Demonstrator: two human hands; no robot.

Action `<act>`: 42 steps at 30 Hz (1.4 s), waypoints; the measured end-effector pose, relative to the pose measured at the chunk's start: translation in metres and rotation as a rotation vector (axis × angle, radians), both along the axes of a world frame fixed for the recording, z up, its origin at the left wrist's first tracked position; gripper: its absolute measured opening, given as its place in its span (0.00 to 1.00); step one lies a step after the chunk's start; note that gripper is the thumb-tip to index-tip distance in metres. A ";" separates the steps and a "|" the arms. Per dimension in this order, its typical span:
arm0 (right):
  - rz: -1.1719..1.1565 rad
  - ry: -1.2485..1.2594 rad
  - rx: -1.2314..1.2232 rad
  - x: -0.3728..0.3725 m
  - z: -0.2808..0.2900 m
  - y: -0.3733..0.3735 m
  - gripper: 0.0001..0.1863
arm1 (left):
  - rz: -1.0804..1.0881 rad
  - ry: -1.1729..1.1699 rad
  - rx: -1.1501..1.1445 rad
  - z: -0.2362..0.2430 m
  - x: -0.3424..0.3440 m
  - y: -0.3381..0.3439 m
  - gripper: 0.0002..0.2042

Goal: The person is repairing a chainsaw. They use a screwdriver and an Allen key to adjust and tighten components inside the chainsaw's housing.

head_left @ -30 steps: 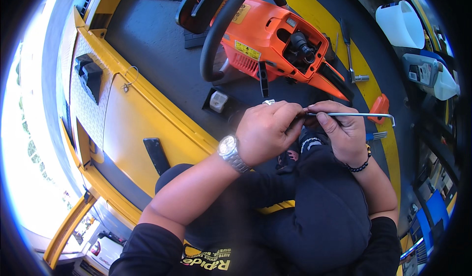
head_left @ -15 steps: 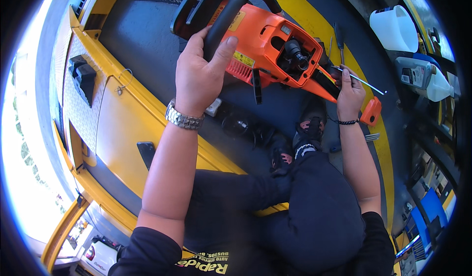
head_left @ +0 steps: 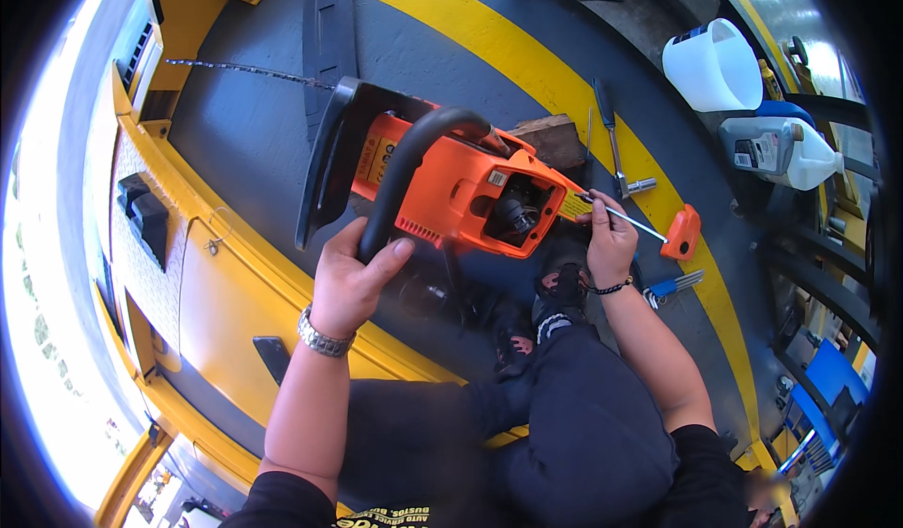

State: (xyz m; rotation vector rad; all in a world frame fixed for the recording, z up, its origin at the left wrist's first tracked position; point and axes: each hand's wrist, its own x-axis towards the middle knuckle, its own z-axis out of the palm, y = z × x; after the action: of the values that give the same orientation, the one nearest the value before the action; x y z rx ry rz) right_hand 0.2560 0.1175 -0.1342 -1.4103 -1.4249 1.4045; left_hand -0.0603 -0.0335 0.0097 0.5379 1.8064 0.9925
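Orange chainsaw body with a black loop handle lies on the grey floor beside a broad yellow painted stripe, its side cover off and the dark inner parts exposed. Black guide bar lies apart above it, a loose chain strung across it. Left hand, wristwatch on the wrist, is wrapped shut round the black loop handle. Right hand is closed on the slim metal shaft of an orange-handled tool, tip at the saw's open side. White plastic jug and grey oil bottle stand well apart at upper right. Black-handled screwdriver lies near the stripe.
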 end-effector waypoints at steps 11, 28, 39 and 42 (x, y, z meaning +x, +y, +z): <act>0.307 0.040 0.269 -0.042 0.065 0.030 0.10 | 0.037 0.078 -0.019 -0.004 0.007 -0.011 0.12; 0.709 -0.391 0.591 -0.086 0.101 0.067 0.06 | 0.041 0.090 0.049 -0.005 0.008 -0.010 0.11; 0.817 -0.342 0.599 -0.091 0.099 0.077 0.07 | 0.042 0.096 0.063 -0.006 0.008 -0.010 0.12; 0.837 -0.235 0.608 -0.089 0.091 0.080 0.09 | 0.059 0.077 0.063 -0.009 0.008 -0.013 0.12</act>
State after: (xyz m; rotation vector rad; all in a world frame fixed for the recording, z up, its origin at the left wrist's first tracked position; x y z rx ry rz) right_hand 0.1666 0.1973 -0.0429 -0.5981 -2.5041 1.0821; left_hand -0.0520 -0.0466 0.0010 0.5709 1.8736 1.0848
